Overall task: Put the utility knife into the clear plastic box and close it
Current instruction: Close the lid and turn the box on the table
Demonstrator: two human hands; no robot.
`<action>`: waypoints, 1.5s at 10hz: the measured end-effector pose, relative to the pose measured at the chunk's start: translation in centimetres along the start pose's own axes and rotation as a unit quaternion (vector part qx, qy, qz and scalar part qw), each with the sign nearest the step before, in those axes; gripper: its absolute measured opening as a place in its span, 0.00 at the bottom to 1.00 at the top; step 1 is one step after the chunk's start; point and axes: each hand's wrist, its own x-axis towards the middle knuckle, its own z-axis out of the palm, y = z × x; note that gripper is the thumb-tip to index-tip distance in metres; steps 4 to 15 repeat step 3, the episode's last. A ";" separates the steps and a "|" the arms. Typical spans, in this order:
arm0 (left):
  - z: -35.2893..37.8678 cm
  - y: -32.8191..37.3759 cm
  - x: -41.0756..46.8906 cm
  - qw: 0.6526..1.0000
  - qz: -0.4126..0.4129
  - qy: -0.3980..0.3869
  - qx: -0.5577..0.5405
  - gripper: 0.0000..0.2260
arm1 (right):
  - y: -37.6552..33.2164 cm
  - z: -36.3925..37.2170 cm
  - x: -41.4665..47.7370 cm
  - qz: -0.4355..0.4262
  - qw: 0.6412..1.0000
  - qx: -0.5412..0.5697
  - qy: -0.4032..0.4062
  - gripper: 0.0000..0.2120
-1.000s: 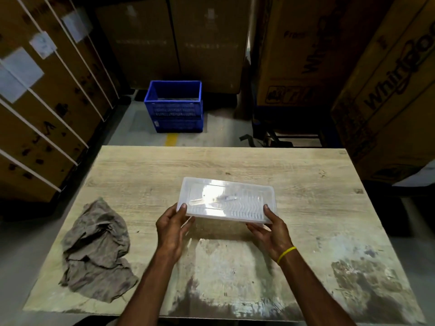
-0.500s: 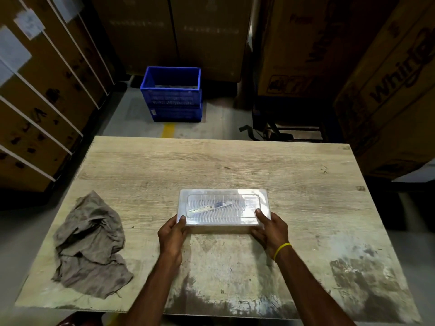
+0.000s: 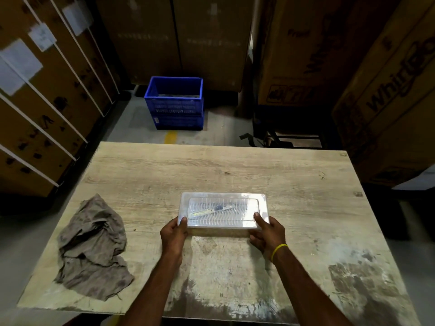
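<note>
The clear plastic box (image 3: pixel 235 198) lies flat on the wooden table (image 3: pixel 211 165) with its lid down over it. Through the lid I see the utility knife (image 3: pixel 211 210) lying slanted inside. My left hand (image 3: pixel 174 234) grips the box's near left corner, thumb pressed on the lid. My right hand (image 3: pixel 267 234), with a yellow band at the wrist, grips the near right corner the same way.
A crumpled grey rag (image 3: pixel 93 248) lies on the table's left side. A blue crate (image 3: pixel 175 102) stands on the floor beyond the far edge. Tall cardboard cartons (image 3: pixel 388 97) wall in the table at left, back and right.
The lid, tilted up a second ago, has come down flat on the box. Both hands stay at the near corners, thumbs now on top of the lid.
</note>
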 end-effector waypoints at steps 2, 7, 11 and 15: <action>-1.0 0.4 0.9 0.996 -0.009 -0.010 0.085 0.07 | -1.7 -1.5 -0.1 0.000 0.998 -0.056 -0.019 0.13; -1.2 0.6 1.5 0.996 -0.009 0.005 0.093 0.13 | -2.2 -2.3 -0.3 -0.039 0.989 -0.139 0.018 0.13; -1.2 0.6 1.5 0.996 -0.009 0.005 0.093 0.13 | -2.2 -2.3 -0.3 -0.039 0.989 -0.139 0.018 0.13; -1.2 0.6 1.5 0.996 -0.009 0.005 0.093 0.13 | -2.2 -2.3 -0.3 -0.039 0.989 -0.139 0.018 0.13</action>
